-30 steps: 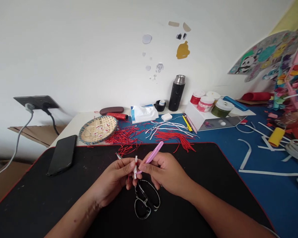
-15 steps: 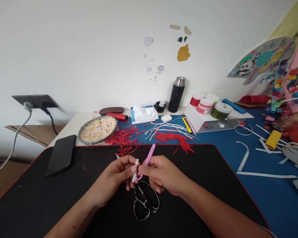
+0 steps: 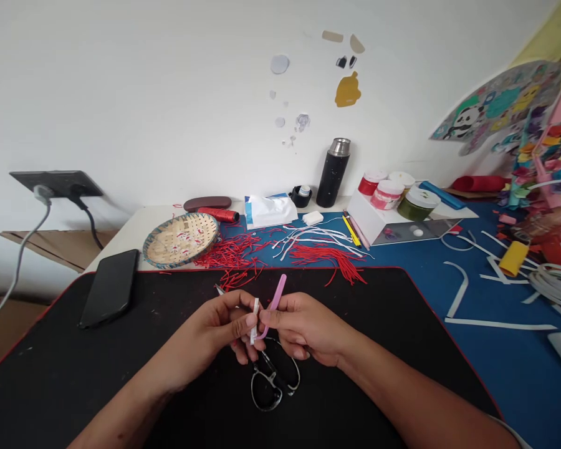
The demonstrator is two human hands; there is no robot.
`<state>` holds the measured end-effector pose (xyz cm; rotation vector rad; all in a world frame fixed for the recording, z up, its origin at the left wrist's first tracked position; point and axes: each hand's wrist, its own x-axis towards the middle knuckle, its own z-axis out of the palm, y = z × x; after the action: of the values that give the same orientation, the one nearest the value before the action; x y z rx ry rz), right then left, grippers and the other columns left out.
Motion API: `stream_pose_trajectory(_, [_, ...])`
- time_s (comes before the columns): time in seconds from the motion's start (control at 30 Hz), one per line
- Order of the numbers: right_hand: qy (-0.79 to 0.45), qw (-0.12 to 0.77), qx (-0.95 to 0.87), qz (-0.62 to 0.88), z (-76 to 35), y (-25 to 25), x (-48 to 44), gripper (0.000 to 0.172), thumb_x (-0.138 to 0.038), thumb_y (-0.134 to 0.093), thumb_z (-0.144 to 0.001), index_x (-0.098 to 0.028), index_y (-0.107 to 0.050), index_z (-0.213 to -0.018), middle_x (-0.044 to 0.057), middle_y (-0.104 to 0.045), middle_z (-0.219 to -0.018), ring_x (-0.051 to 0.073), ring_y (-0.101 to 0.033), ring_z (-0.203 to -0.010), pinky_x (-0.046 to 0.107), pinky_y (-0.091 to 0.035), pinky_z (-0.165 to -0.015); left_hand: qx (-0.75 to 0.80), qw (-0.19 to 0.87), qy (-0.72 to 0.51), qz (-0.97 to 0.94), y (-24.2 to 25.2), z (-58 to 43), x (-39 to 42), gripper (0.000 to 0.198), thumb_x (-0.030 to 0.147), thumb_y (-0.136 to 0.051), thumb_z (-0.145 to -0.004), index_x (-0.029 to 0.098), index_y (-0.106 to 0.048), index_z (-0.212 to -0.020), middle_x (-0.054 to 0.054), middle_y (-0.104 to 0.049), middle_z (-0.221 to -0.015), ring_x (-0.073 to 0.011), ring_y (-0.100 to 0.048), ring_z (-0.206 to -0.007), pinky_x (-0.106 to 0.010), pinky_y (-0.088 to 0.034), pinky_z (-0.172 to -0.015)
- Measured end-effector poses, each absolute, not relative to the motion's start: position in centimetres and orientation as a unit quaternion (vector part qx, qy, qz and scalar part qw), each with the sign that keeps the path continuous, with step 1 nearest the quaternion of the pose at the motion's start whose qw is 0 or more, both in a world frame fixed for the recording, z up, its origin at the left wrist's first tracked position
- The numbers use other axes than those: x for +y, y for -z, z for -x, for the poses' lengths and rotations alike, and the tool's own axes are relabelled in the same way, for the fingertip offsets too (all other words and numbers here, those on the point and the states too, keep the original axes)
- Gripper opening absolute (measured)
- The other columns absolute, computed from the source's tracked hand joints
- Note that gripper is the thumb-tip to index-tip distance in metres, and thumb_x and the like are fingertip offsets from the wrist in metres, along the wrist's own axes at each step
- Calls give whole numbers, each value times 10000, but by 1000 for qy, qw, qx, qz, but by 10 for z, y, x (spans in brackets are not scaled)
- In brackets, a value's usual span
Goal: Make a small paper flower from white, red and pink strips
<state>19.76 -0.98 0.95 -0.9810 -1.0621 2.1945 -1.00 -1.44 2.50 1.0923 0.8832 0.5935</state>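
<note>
My left hand is closed, pinching a short white strip between thumb and fingers. A pink strip is gripped in my right hand, its upper end sticking up past the fingers. The pink strip's lower end curves toward the bottom of the white one and meets it there. Both hands are close together above the black mat. Under them lies a pair of scissors, with the handles showing below and a blade tip beyond my left hand; the middle is hidden.
Behind the mat are a woven basket, red cords, white cords and a black flask. A phone lies left. Paint jars stand on a white box, and white strips lie to the right.
The camera view has shifted slightly. Both hands keep their grips, and the pink strip's top end leans a little further left.
</note>
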Motion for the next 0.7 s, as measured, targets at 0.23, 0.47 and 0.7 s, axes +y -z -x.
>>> stream_pose_trajectory(0.23, [-805,254,-394,364,-197,-9,-9,401,-514,-797,-819,-133,-672,-824,-132,-375,-366,45,-328,-295,186,-244,-340,412,725,-242,-496,-36,12,-15,366,415,-822,-840,178,-617,-1028,-59,-762,-842,-169,-685,-686,-270,-540,-635])
stream_pose_trajectory(0.47, [-789,256,-419,370,-196,-10,-9,470,-583,-807,-782,-139,-656,-817,-129,-394,-376,49,-359,-300,182,-289,-345,413,722,-245,-498,-34,12,-16,330,389,-813,-854,178,-615,-1011,-54,-762,-816,-169,-687,-684,-273,-543,-641])
stream_pose_trajectory(0.7, [-767,258,-449,379,-197,-13,-9,451,-580,-763,-836,-145,-646,-852,-114,-428,-424,71,-451,-364,186,-342,-388,413,730,-257,-480,-30,12,-17,359,394,-832,-833,163,-621,-1007,-47,-752,-760,-164,-683,-635,-268,-548,-606])
